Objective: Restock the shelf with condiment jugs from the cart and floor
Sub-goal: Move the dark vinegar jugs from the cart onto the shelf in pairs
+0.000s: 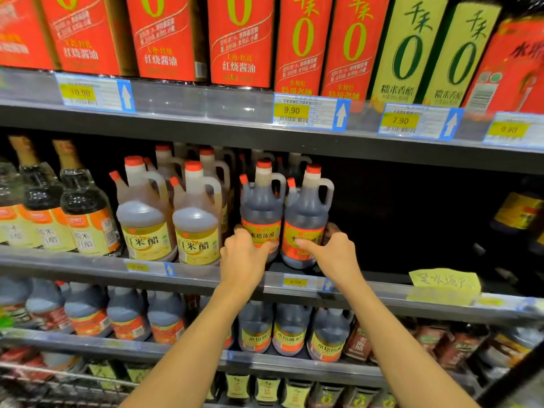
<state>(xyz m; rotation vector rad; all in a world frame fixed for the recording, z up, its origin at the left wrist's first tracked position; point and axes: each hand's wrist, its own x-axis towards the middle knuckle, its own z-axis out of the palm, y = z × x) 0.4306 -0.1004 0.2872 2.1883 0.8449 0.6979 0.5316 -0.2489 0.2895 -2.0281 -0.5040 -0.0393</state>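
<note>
Two dark, red-capped jugs upright, side by side on shelf

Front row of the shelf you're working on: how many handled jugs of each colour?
Pale jugs, yellow labels: 2
Dark jugs, red labels: 2, one held by the left hand, one by the right hand
Total: 4

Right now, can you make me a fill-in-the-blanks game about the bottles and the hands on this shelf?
1. The left hand and the right hand each grip a dark jug with a ____ cap.
2. The left dark jug stands right beside the right dark jug, on the ____ shelf of the three shelves holding handled jugs and bottles.
3. The price tag under the green-labelled cartons reads ____.

Missing words: red; top; 7.90
</note>
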